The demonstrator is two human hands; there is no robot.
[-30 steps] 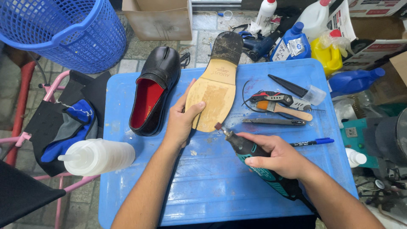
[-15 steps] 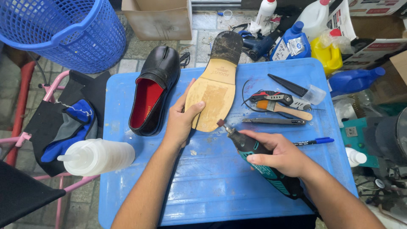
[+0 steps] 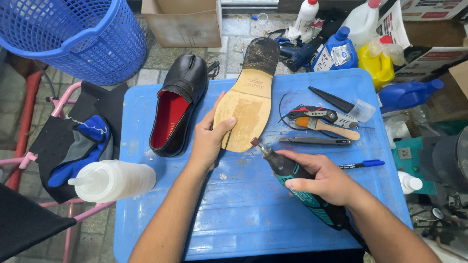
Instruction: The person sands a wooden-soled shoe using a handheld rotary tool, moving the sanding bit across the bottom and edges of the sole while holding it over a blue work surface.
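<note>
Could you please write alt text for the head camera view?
On a blue table, the left hand steadies a tan shoe sole while the right hand holds a rotary tool near its edge. A black loafer lies beside it.

Shoe-repair workshop. Evidence, located relative to the blue plastic table (image 3: 253, 224): on it, a black loafer (image 3: 178, 104), an upturned shoe showing its tan sole (image 3: 246, 107), hand tools (image 3: 321, 122) and a rotary tool (image 3: 297, 187). Beyond its far edge, on a tiled floor, stand glue and solvent bottles (image 3: 356, 39) and cardboard boxes (image 3: 183, 22).
</note>
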